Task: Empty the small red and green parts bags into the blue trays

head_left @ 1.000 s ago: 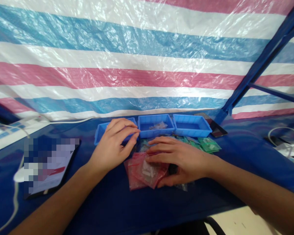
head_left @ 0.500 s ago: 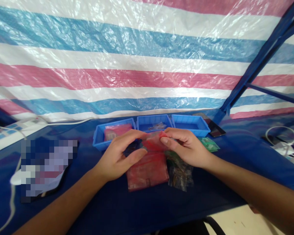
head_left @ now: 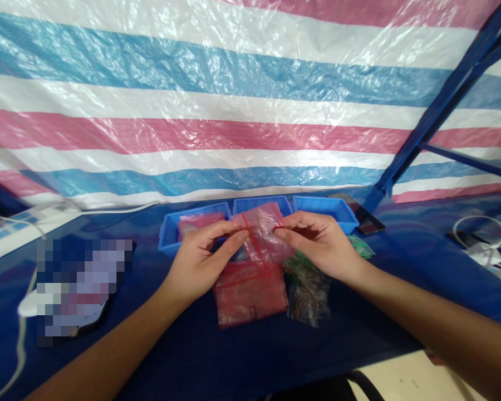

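Observation:
Between my two hands a pink zip-lock bag (head_left: pixel 264 231) is stretched flat, its red seal strip running down the left part. My left hand (head_left: pixel 204 256) pinches the seal end between thumb and fingers. The opposite edge is pinched by my right hand (head_left: pixel 321 242). Below lies a stack of red zip-lock bags (head_left: pixel 250 298) on the blue table. Just right of it are clear bags (head_left: pixel 310 298) with small dark and brassy parts in them, too small to name. Green bags (head_left: pixel 361 246) lie partly behind my right hand.
Three blue trays stand in a row behind: the left tray (head_left: pixel 165 236) has pink bags inside, the middle tray (head_left: pixel 259 200) is mostly covered, and the right tray (head_left: pixel 323 206). A dark phone-like slab (head_left: pixel 369 220) lies right; a blurred device (head_left: pixel 83 289) and white cable (head_left: pixel 20 345) lie left.
My left fingers have closed on the bag's seal end. The bag, bunched at my right fingers before, is now spread open flat and raised between both hands.

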The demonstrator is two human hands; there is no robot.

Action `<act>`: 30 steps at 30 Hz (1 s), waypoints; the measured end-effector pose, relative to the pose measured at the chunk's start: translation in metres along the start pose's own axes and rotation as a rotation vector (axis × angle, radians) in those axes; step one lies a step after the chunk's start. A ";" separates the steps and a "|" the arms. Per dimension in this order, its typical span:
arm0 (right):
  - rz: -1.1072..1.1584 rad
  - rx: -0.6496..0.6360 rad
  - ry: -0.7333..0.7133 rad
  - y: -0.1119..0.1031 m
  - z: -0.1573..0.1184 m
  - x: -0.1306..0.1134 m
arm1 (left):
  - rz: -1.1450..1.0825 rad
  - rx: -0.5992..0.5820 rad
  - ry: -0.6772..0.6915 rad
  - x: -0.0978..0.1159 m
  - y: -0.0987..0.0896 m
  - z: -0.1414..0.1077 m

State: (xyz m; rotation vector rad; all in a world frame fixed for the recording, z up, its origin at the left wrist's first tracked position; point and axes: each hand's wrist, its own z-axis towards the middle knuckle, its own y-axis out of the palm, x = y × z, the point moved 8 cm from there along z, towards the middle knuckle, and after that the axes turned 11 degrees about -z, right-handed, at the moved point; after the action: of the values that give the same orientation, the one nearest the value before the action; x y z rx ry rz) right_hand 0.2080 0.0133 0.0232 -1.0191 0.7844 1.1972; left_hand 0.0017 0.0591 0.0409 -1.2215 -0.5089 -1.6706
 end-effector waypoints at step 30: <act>-0.078 0.041 -0.015 -0.010 0.002 -0.001 | -0.061 0.000 -0.099 -0.011 -0.007 0.001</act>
State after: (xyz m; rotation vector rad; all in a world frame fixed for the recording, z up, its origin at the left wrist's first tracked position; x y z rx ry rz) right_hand 0.2176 0.0144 0.0266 -0.9976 0.7476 1.1164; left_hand -0.0032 0.0679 0.0334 -1.3049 -0.6127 -1.6666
